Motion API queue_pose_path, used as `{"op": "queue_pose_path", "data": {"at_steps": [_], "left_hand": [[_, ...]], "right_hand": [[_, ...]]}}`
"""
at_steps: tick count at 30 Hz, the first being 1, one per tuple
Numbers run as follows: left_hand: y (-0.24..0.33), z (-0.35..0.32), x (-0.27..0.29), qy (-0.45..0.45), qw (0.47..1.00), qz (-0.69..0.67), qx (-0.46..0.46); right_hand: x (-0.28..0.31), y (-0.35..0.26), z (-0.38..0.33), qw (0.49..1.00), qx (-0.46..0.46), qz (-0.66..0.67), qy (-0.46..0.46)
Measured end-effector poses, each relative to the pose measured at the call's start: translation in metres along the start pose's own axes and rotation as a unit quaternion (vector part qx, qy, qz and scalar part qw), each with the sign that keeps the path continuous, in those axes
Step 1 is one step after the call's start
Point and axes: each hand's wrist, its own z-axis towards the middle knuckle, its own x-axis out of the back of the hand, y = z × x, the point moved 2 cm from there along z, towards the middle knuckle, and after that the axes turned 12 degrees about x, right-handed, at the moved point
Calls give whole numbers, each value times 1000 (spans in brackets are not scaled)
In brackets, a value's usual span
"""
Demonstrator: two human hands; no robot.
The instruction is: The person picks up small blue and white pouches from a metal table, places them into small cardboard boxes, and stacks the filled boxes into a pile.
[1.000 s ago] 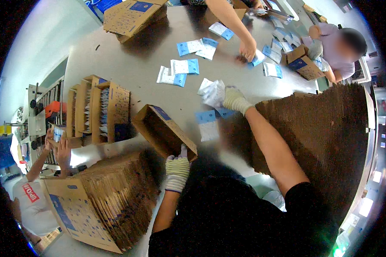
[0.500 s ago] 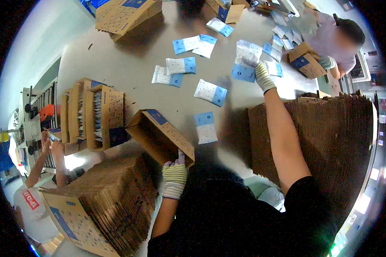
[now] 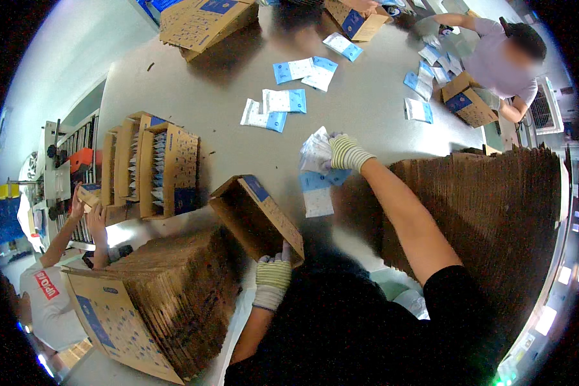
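Observation:
My left hand point(image 3: 273, 278), in a striped glove, grips the near end of an open cardboard box point(image 3: 278, 217). The box lies tilted on its side, and its visible inside holds no packets. My right hand point(image 3: 349, 153), gloved too, is closed on several white-and-blue packets point(image 3: 314, 152) bunched together. They hang just over another packet point(image 3: 319, 203) lying on the table, partly covering it; whether they touch cannot be made out. Farther off, two overlapping packets point(image 3: 284, 101) lie on the metal table point(image 3: 193, 96), with more packets point(image 3: 294, 70) behind them.
Filled boxes point(image 3: 181, 168) stand at the left. Stacks of flat cardboard point(image 3: 174, 302) point(image 3: 476, 206) flank me on both sides. A person at left handles a small box point(image 3: 91, 193); another at far right is beside a carton point(image 3: 468, 103). A large carton point(image 3: 206, 26) sits far left.
My right hand has moved left and nearer with its packets, and now also has the packet that lay near the middle. My left hand stays on the box.

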Motion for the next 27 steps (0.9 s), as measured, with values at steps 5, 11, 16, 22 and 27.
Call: {"op": "queue_pose_path", "data": {"at_steps": [5,11,16,22,27], "left_hand": [[2,-1,7,-35,998,-51,17],[7,-2,9,-15,996,-82,-10],[14,-1,15,-84,996,-40,-9],[32,11,-10,6,988,127,-82],[29,-7,-17,13,998,-52,-22]], "right_hand": [[-29,-19,-8,993,-17,-99,60],[-65,-30,-21,992,-20,13,127],[-18,-81,-54,909,177,301,229],[-62,-161,-90,787,398,360,304],[-58,-193,-103,868,410,125,252]]}}
